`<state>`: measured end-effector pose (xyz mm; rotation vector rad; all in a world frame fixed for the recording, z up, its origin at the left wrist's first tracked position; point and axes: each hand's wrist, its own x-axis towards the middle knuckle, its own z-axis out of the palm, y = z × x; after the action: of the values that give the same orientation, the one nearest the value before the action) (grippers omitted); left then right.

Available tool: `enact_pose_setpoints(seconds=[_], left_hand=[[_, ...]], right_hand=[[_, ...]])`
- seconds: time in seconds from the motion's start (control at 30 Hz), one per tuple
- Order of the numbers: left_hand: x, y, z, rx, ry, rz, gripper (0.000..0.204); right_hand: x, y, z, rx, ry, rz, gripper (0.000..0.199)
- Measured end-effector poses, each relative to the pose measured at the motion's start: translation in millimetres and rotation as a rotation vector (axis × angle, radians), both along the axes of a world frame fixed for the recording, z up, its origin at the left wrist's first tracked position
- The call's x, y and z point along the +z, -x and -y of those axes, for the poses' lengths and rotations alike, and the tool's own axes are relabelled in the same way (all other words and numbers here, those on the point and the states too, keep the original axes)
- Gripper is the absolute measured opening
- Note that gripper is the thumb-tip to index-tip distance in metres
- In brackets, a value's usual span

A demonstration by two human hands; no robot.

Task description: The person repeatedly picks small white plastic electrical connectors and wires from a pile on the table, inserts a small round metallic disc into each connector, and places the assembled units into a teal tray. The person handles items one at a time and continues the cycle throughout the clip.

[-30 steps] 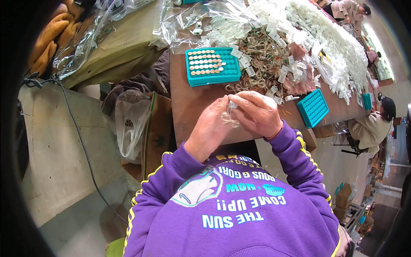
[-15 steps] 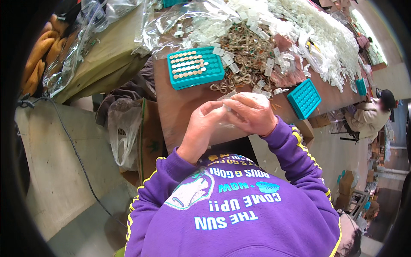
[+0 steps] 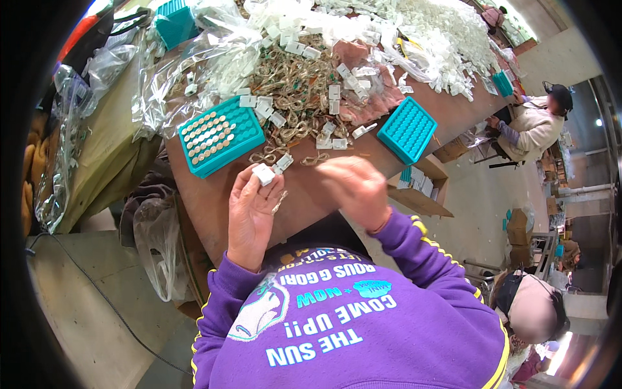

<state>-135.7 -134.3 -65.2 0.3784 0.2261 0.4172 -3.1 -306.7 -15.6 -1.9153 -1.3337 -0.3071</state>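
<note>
My left hand (image 3: 251, 217) is closed with thumb and fingers on a small white plastic piece (image 3: 264, 174), held up above the near edge of the table. A thin tan cord (image 3: 280, 202) hangs by its fingers. Off to the right, my right hand (image 3: 356, 191) is smeared by motion over the table, so its grip does not show. Just beyond the hands lie a tan cord loop (image 3: 315, 159) and another white piece (image 3: 284, 162). A teal tray (image 3: 241, 123), partly filled with rows of pale round discs (image 3: 208, 139), stands beyond my left hand.
Tangled cords (image 3: 295, 81) are heaped behind, mixed with white pieces. A big pile of white pieces (image 3: 447, 45) covers the far table. A second teal tray (image 3: 407, 131) sits at right, above an open carton (image 3: 424, 188). Another person (image 3: 531, 126) sits beyond the table's right side.
My hands were together and have parted, the left moving left with the white piece. The right has drawn away from it. The whole view has shifted.
</note>
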Motion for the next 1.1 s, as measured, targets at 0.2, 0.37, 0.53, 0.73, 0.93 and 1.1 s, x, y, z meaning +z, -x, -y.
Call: enact_pose_setpoints(seconds=[0.2,0.37,0.53,0.73,0.93,1.1], left_hand=[[-10.9,-0.4,-4.2,0.062,-0.091,0.084,0.026],[-10.8,-3.2,-5.3,0.038,0.012,0.110,0.022],[-6.2,-3.2,-6.4,0.039,-0.062,0.075,0.023],[-9.0,-4.6,-6.4,0.008,-0.029,0.081,0.030],[-14.7,-6.0,-4.4,0.065,-0.024,0.089,0.028],[-12.1,-8.0,-5.7,0.066,-0.006,0.081,0.024]], right_hand=[[18.5,-101.2,37.2,-0.369,0.158,0.142,0.013],[12.3,-160.8,25.3,-0.333,0.362,0.193,0.011],[-6.9,-182.5,9.0,-0.337,0.560,0.144,0.012],[0.4,-187.9,17.8,-0.252,0.303,-0.011,0.009],[7.0,-183.4,19.2,-0.328,0.276,-0.175,0.010],[20.1,-173.8,9.7,-0.372,0.279,-0.115,0.012]])
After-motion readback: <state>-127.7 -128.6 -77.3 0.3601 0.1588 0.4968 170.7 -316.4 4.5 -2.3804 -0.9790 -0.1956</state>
